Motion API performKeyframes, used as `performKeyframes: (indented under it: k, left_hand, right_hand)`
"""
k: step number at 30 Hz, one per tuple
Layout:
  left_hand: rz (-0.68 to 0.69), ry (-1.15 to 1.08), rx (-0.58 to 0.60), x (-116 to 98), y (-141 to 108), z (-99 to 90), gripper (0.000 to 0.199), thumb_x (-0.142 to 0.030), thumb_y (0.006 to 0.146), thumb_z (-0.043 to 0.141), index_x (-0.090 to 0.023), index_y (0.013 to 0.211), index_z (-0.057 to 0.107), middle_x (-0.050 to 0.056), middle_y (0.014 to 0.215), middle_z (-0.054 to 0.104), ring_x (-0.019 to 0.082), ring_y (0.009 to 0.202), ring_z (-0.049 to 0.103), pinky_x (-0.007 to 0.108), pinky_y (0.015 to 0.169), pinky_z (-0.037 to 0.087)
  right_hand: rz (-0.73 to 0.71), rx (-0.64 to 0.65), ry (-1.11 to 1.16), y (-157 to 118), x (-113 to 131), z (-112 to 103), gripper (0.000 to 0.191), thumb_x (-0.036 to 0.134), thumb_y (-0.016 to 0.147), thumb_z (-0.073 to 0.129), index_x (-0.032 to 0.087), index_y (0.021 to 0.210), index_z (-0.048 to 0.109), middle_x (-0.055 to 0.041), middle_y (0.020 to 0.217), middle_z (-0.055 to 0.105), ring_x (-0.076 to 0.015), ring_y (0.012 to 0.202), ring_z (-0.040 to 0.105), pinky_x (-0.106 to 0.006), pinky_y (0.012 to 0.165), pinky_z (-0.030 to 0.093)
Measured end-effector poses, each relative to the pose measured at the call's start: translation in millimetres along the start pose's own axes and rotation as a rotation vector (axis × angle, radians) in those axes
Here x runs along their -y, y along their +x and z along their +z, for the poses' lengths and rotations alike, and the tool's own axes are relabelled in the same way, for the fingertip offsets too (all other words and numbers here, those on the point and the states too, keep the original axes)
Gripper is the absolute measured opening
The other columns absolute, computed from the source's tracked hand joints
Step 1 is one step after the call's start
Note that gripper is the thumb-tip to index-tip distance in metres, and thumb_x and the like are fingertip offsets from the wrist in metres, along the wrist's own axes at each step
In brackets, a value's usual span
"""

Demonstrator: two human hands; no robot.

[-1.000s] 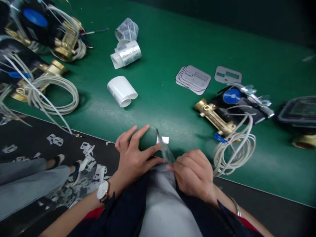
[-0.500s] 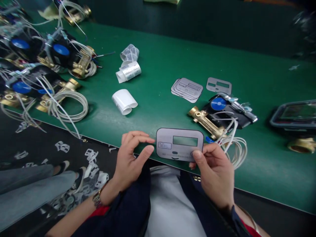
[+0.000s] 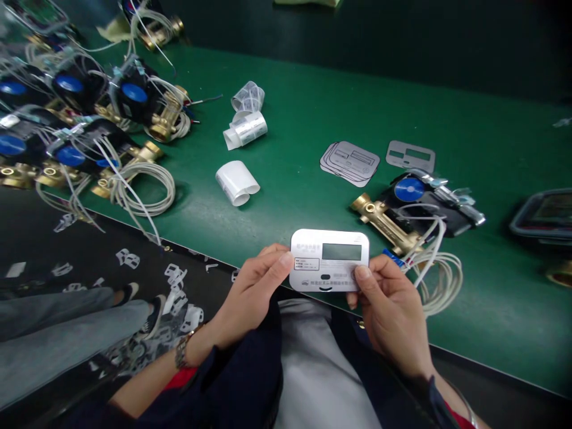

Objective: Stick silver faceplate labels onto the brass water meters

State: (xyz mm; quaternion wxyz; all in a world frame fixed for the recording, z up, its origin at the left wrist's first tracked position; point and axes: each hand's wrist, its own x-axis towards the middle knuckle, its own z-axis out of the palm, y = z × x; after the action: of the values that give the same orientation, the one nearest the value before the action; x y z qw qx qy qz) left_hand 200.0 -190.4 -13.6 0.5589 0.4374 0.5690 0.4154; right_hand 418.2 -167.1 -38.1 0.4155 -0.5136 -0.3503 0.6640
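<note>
A silver-grey faceplate label (image 3: 308,280) with a rectangular window and a small white sticker is held up at the table's front edge. My left hand (image 3: 263,275) pinches its left edge between thumb and fingers. On the opposite side, my right hand (image 3: 386,292) grips the lower right corner, thumb on the front face. Just beyond my right hand lies a brass-bodied meter (image 3: 388,226) with a blue disc, a black housing and a coiled pale cable (image 3: 451,280). Behind it are a fanned stack of similar faceplates (image 3: 351,164) and a single faceplate (image 3: 422,156).
Curled rolls of stickers (image 3: 245,130) and a white roll (image 3: 236,182) lie on the green table (image 3: 286,196). Several cabled meters (image 3: 134,95) crowd the left. Another meter (image 3: 543,217) stands far right. Scraps (image 3: 176,280) and a person's legs (image 3: 75,333) show below the edge.
My left hand has closed onto the left edge of the faceplate label, where its fingers were apart before. The label has tilted and now looks brighter. The view has shifted slightly left.
</note>
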Motion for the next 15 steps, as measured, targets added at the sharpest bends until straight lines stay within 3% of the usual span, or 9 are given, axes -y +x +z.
performKeyframes:
  k: [7, 11, 15]
  left_hand:
    - [-0.018, -0.080, 0.045, 0, -4, 1.3, 0.038, -0.050, 0.103, 0.057, -0.020, 0.082, 0.069, 0.005, 0.091, 0.063, 0.019, 0.089, 0.057, 0.035, 0.086, 0.046]
    - [-0.109, -0.303, 0.075, 2, -4, 9.7, 0.027, -0.048, 0.093, 0.074, -0.021, 0.093, 0.070, 0.003, 0.091, 0.068, 0.018, 0.086, 0.061, 0.032, 0.084, 0.048]
    - [-0.136, -0.410, 0.021, 5, -5, 21.3, 0.026, -0.038, 0.084, 0.084, -0.020, 0.090, 0.067, 0.000, 0.087, 0.066, 0.015, 0.084, 0.062, 0.032, 0.088, 0.050]
  right_hand:
    - [-0.047, -0.002, -0.012, -1, 1, -1, 0.026, 0.037, 0.095, 0.077, 0.023, 0.087, 0.056, 0.0064, 0.067, 0.062, -0.0074, 0.056, 0.057, -0.016, 0.053, 0.046]
    - [-0.071, -0.002, -0.032, -1, 1, -1, 0.026, 0.036, 0.095, 0.077, 0.023, 0.087, 0.056, 0.0065, 0.065, 0.061, -0.0072, 0.054, 0.057, -0.015, 0.052, 0.045]
    - [-0.091, 0.002, -0.051, -2, 1, 0, 0.026, 0.034, 0.095, 0.078, 0.023, 0.086, 0.056, 0.0065, 0.065, 0.061, -0.0073, 0.053, 0.057, -0.016, 0.051, 0.045]
